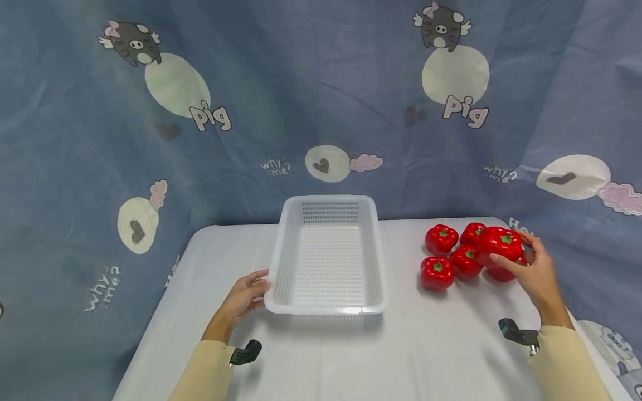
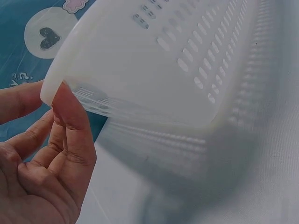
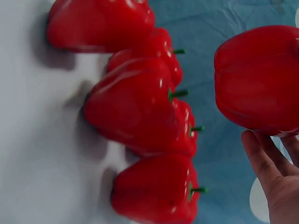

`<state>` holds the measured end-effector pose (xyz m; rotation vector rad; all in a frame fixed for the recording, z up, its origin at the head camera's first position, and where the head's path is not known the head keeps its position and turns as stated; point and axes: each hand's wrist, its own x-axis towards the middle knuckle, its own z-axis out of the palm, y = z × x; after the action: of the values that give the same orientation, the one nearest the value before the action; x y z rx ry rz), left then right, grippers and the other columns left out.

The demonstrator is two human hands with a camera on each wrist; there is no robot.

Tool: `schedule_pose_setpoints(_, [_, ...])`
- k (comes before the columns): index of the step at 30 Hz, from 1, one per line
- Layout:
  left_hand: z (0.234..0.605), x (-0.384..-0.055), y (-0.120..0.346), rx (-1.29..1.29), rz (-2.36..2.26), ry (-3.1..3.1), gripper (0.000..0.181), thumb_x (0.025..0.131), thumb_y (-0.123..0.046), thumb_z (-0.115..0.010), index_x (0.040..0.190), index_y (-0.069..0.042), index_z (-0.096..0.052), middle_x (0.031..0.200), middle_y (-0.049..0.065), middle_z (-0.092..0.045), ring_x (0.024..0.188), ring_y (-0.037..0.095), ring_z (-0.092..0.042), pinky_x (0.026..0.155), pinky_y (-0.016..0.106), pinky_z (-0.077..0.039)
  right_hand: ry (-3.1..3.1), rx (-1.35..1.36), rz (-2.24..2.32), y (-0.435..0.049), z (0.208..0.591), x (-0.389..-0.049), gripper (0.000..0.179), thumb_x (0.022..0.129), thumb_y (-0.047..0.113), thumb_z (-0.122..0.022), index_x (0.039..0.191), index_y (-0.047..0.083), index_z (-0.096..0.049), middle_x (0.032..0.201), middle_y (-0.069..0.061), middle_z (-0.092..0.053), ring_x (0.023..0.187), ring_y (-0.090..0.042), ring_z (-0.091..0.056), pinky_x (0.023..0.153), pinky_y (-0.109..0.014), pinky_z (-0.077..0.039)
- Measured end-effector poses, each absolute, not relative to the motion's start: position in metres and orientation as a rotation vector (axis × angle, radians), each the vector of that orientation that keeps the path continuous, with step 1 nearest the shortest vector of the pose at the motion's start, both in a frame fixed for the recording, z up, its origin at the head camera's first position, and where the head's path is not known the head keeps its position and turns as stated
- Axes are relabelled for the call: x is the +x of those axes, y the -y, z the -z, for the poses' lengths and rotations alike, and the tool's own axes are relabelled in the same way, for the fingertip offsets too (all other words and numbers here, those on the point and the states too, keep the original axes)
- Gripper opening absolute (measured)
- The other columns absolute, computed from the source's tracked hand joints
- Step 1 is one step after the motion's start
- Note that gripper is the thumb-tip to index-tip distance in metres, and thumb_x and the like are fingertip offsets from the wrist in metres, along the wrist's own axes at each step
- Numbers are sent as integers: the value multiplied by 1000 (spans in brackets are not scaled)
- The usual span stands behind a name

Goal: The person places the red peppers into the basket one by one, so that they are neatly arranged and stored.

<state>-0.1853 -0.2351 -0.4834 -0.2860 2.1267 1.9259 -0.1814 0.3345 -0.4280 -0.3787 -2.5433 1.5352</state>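
My left hand [image 1: 243, 299] pinches the rim of a white plastic basket [image 1: 328, 267] at its near left corner. In the left wrist view, thumb and fingers meet on the rim of the perforated basket [image 2: 140, 70]. At the right, my right hand [image 1: 538, 273] holds a glossy red bell pepper [image 1: 499, 243] with a green stem, raised over the others. The right wrist view shows this bell pepper [image 3: 261, 81] with fingertips against its side. Several more red bell peppers [image 1: 437, 273] sit grouped on the table under and left of that hand.
A white-covered table [image 1: 401, 345] carries everything. Behind it hangs a blue cloth [image 1: 281, 100] printed with pigs and lettering, which also shows along both sides. A dark camera mount [image 1: 246, 352] sits on the left wrist, another mount [image 1: 518, 332] on the right.
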Motion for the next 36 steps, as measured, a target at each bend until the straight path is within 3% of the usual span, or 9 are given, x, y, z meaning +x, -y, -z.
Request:
schedule_pose_setpoints(4, [484, -185, 236, -290, -1920, -2120, 50, 85, -15, -62, 131, -6, -43, 111, 11, -59, 86, 18, -62, 69, 30, -53, 2546, -338, -1553, -327, 425, -192, 86, 79, 40, -66, 145, 30, -12, 147, -18, -17, 128, -44, -25, 89, -44, -39])
schedule_pose_setpoints(10, [484, -185, 237, -267, -1937, -2106, 51, 85, -14, -62, 132, -5, -42, 108, 9, -59, 86, 17, -61, 69, 30, -53, 2549, -236, -1585, -311, 423, -207, 83, 78, 41, -67, 144, 29, -19, 142, -17, -25, 124, -41, -32, 87, -41, -47])
schedule_pose_setpoints(16, [483, -185, 238, -248, -1934, -2091, 53, 85, -14, -62, 132, -4, -41, 109, 10, -60, 87, 17, -62, 69, 31, -53, 2580, -180, -1618, -294, 421, -218, 89, 76, 41, -69, 145, 23, -17, 145, -19, -23, 129, -42, -25, 95, -55, -36])
schedule_pose_setpoints(36, [485, -185, 238, -284, -1910, -2129, 49, 84, -18, -64, 128, -9, -47, 107, 9, -62, 82, 21, -64, 66, 32, -53, 2656, 4, -1715, -257, 414, -258, 92, 71, 38, -75, 143, 21, -20, 142, -13, -26, 128, -37, -27, 90, -53, -43])
